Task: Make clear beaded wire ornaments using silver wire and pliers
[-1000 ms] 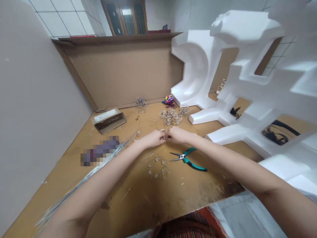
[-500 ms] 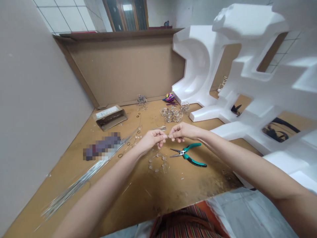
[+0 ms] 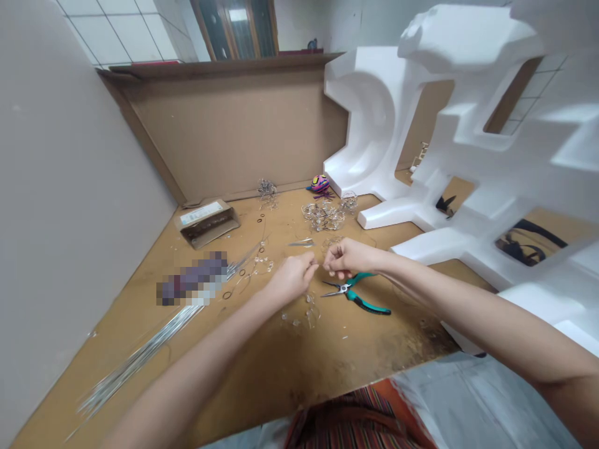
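A: Left hand (image 3: 292, 279) up by the right hand (image 3: 350, 257), just apart, and both sets of fingers are bunched together. Clamped on anything?

B: Can't tell from here! The beaded wire ring (image 3: 299, 317) sits just below them, green pliers (image 3: 355, 300) under the right hand, on the wooden board (image 3: 281, 374).
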`<action>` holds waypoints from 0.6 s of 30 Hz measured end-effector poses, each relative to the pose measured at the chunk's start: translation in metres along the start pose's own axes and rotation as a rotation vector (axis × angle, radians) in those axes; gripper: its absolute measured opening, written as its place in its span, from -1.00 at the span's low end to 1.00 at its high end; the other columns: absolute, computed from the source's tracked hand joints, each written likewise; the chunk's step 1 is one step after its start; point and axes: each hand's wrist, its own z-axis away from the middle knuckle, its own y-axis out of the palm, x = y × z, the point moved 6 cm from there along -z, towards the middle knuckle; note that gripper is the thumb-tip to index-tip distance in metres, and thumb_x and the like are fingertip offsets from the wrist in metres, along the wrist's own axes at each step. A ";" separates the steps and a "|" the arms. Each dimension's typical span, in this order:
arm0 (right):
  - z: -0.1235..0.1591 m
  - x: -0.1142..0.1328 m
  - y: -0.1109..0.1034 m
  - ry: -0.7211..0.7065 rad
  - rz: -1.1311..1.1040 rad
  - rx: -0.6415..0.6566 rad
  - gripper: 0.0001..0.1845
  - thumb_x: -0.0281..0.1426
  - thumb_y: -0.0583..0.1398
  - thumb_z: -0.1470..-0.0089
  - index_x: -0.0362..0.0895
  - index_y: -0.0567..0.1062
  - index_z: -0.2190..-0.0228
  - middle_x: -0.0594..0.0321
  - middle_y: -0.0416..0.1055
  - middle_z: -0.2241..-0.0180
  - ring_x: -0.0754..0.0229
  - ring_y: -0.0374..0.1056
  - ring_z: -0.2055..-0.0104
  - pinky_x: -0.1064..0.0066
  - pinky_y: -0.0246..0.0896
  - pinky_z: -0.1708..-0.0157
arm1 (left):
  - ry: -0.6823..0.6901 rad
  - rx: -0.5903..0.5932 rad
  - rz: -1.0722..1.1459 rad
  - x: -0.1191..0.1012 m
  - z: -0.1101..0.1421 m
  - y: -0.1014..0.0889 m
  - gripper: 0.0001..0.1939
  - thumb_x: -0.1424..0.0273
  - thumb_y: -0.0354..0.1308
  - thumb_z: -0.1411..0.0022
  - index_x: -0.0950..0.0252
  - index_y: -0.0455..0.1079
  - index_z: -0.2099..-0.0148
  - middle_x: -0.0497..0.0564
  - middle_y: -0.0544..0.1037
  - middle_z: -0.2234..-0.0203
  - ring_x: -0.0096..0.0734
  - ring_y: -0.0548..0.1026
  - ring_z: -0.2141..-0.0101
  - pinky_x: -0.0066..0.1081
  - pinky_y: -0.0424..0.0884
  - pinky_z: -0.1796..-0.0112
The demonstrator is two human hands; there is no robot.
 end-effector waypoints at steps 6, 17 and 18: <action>0.002 -0.009 0.000 0.039 -0.112 -0.009 -0.93 -0.46 0.23 0.18 -0.23 0.45 0.57 0.36 0.38 0.68 0.44 0.20 0.69 0.61 0.05 0.73 | -0.097 0.047 0.207 0.021 -0.004 0.011 -0.86 0.34 -0.03 -0.16 0.30 0.24 0.35 -0.16 0.35 0.71 -0.58 0.25 0.78 -0.54 0.20 0.69; 0.010 -0.014 0.004 0.205 -0.360 0.145 -0.82 -0.39 0.30 0.21 -0.25 0.46 0.53 0.31 0.40 0.61 0.51 0.13 0.72 0.67 -0.02 0.77 | 0.190 -0.038 0.379 -0.004 0.019 -0.014 -0.85 0.35 0.13 -0.11 0.32 0.41 0.28 0.10 0.45 0.20 -0.43 0.46 0.32 -0.45 0.43 0.36; 0.011 -0.014 0.007 0.217 -0.374 0.167 -0.82 -0.39 0.30 0.21 -0.25 0.46 0.53 0.32 0.39 0.62 0.52 0.12 0.72 0.68 -0.03 0.77 | 0.164 -0.026 0.435 -0.005 0.020 -0.013 -0.84 0.34 0.12 -0.12 0.33 0.41 0.29 0.10 0.48 0.25 -0.43 0.47 0.35 -0.44 0.43 0.38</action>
